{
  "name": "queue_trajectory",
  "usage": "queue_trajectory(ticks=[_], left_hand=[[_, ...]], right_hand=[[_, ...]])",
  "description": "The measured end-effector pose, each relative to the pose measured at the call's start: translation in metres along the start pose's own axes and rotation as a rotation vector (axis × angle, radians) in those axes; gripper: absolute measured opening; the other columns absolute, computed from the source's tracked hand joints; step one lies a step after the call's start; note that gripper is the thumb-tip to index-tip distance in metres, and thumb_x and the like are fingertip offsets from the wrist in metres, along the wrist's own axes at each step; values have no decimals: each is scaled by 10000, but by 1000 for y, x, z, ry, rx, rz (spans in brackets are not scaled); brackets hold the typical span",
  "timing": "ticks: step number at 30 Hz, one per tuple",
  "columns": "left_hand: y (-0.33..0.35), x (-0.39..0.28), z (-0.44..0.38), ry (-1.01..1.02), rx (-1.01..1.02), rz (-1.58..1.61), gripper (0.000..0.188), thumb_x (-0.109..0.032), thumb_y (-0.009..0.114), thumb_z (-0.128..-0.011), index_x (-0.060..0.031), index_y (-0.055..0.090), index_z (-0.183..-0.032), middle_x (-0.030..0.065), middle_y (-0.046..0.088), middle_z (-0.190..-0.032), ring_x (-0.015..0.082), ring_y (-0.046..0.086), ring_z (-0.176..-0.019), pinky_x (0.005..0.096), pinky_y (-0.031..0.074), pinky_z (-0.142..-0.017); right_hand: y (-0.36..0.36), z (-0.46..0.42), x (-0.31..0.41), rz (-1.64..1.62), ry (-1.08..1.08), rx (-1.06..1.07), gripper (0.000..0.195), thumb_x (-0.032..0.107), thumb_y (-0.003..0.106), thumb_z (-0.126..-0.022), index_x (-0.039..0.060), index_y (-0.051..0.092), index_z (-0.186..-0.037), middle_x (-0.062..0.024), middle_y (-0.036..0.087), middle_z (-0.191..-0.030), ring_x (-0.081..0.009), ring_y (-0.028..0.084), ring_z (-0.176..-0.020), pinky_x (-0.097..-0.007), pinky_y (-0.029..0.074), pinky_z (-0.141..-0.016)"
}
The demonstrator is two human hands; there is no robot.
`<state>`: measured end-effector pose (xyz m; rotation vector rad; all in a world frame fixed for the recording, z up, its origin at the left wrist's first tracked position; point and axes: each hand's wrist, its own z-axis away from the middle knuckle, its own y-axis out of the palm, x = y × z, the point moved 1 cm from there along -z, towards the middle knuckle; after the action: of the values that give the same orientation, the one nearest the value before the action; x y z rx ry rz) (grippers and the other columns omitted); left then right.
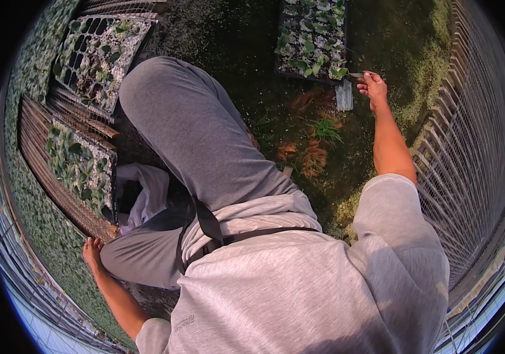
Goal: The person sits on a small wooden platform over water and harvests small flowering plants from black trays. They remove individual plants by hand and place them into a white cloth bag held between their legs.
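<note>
My right hand (pixel 374 90) pinches a thin, pale green leaf or seedling (pixel 356 75) between thumb and fingertips. It is just off the near right corner of a dark seedling tray (pixel 310 76), which lies on the ground. Leafy seedlings (pixel 309 46) and whitish growing medium fill that tray's cells. At the lower left, my left hand (pixel 93 254) is beside my bent knee, close to the end of a slatted mesh bench; its fingers are partly curled, and whether they hold anything is unclear.
On the left bench (pixel 35 119) are a partly emptied cell tray (pixel 102 57) and a fuller seedling tray (pixel 80 166). White plastic sheeting (pixel 148 190) hangs beneath. A mesh bench (pixel 469 146) runs along the right. Grass (pixel 325 129) and brown dried plants (pixel 314 157) dot the mossy ground.
</note>
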<state>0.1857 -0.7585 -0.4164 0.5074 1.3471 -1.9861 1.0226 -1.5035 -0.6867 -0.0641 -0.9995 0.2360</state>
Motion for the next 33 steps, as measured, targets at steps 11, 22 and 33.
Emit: queue_trajectory(ticks=[11,22,33], left_hand=[[14,0,6,-42,-20,21,436,-354,699,-906,-22,548,-1144,97,677,-886,182,625,-651,286,523,-558],[20,2,1,-36,72,112,371,-343,663,-934,-73,542,-1156,83,668,-902,140,587,-622,267,470,-494],[67,-75,36,169,-36,11,323,-322,622,-951,-31,606,-1090,24,664,-869,86,587,-677,252,501,-601]], right_hand=[[-19,23,-16,-351,120,-34,209,211,539,-1007,102,552,-1186,-98,693,-948,-174,682,-754,-275,552,-589],[-3,32,33,-478,25,118,204,224,565,-996,107,592,-1162,-74,692,-946,-180,673,-802,-290,551,-631],[159,57,219,-549,-142,606,223,201,575,-990,85,629,-1173,-67,704,-974,-164,652,-784,-301,544,-654]])
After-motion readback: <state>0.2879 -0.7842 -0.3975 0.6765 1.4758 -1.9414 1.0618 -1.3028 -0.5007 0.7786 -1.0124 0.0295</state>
